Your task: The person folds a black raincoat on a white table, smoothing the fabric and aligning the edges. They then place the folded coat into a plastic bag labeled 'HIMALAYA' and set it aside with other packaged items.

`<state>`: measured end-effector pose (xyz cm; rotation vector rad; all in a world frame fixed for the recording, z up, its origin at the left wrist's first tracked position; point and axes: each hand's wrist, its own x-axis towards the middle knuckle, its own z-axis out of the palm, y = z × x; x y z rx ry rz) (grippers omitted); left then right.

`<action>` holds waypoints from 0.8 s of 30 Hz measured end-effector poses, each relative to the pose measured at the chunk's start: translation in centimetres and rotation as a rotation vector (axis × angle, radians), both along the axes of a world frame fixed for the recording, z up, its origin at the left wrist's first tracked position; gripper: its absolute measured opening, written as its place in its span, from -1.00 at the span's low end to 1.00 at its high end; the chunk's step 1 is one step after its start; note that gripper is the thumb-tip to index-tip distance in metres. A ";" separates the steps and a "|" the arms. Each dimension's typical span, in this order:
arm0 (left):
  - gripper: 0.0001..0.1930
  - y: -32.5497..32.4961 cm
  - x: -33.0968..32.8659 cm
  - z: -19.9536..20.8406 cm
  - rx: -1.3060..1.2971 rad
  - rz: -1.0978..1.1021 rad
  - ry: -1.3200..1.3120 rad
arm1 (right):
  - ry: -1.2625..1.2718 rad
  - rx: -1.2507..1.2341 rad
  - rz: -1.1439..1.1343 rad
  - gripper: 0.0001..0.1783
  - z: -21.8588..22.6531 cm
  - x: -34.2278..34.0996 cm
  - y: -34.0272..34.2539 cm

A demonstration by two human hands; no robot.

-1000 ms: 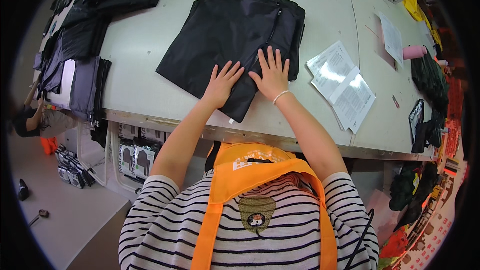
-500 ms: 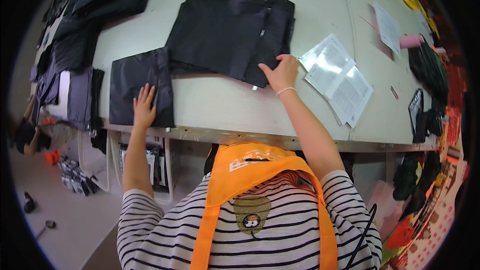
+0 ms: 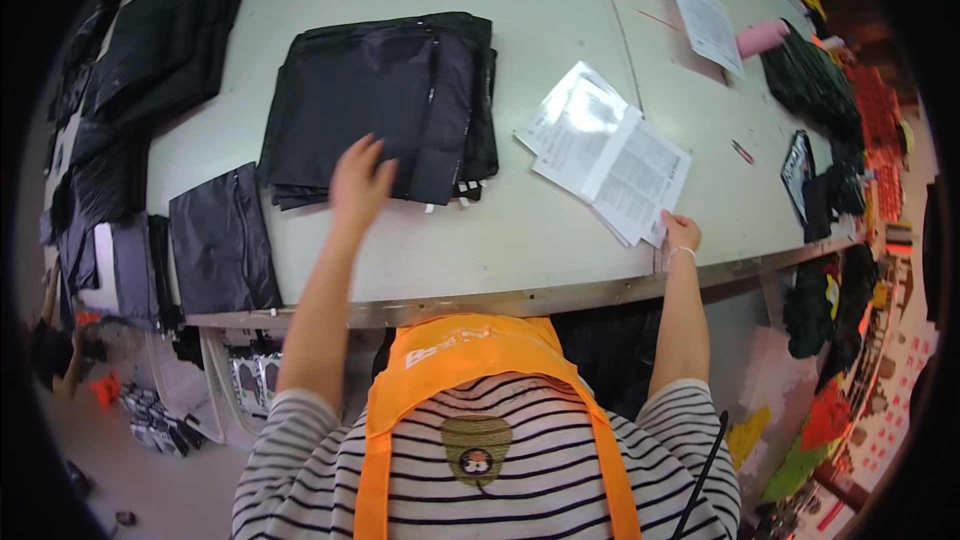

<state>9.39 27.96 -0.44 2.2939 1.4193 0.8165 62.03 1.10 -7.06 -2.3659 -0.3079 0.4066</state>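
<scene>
My left hand (image 3: 362,183), slightly blurred, passes over the near edge of a stack of folded black fabric pieces (image 3: 350,90); its fingers are apart and it holds nothing. At the near corner of a pile of printed white sheets (image 3: 650,165), my right hand (image 3: 682,232) pinches the paper between thumb and fingers. A lighter band crosses that pile, and part of its surface is glossy. Left of the stack lies a single folded black piece (image 3: 222,240), with its near end at the table edge.
More dark garments (image 3: 165,50) are heaped along the left side of the white table (image 3: 420,260). Toward the right are another printed sheet (image 3: 705,25), a pink roll (image 3: 762,37), a small red-handled tool (image 3: 742,151) and a dark bundle (image 3: 812,80).
My left hand has left the single folded piece and moved right to the stack. My right hand has let go of the stack and taken the sheets' corner. The view has shifted right.
</scene>
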 end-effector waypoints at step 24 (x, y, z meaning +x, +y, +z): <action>-0.87 0.3 3.8 -1.3 0.181 0.131 -0.037 | 0.462 0.802 -0.055 -0.70 17.3 -8.0 -9.0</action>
